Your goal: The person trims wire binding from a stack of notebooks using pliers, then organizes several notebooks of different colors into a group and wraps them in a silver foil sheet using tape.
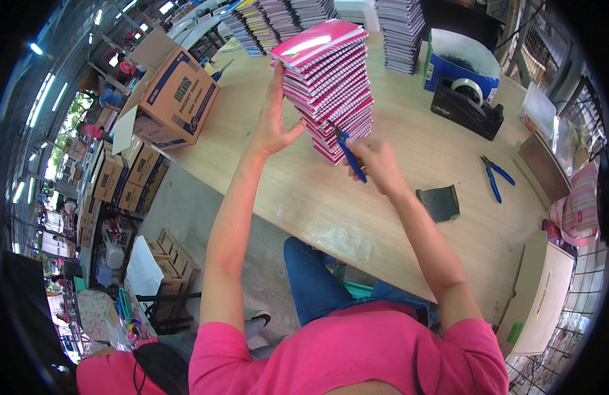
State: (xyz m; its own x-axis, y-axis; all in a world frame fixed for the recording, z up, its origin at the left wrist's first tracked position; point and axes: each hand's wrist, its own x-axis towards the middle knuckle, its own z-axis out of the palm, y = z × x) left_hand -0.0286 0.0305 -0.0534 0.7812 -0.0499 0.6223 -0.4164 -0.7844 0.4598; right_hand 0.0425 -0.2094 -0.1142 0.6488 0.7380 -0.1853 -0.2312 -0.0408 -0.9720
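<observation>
A tall stack of spiral-bound notebooks [331, 82] with red and white covers rises from the table before me, leaning a little. My left hand [276, 122] rests against its left side, fingers stretched upward and thumb spread out. In my right hand [377, 161] are blue-handled pliers [352, 157]. Their jaws point at the spiral edges low on the stack; whether they touch a wire I cannot tell.
A second pair of blue pliers [495, 178] lies on the right, past a small dark block [439, 203]. Behind stand a black tape dispenser [467, 108], a blue-and-white box [459, 59] and more notebook stacks [400, 33]. An open cardboard box [176, 99] sits at the left edge.
</observation>
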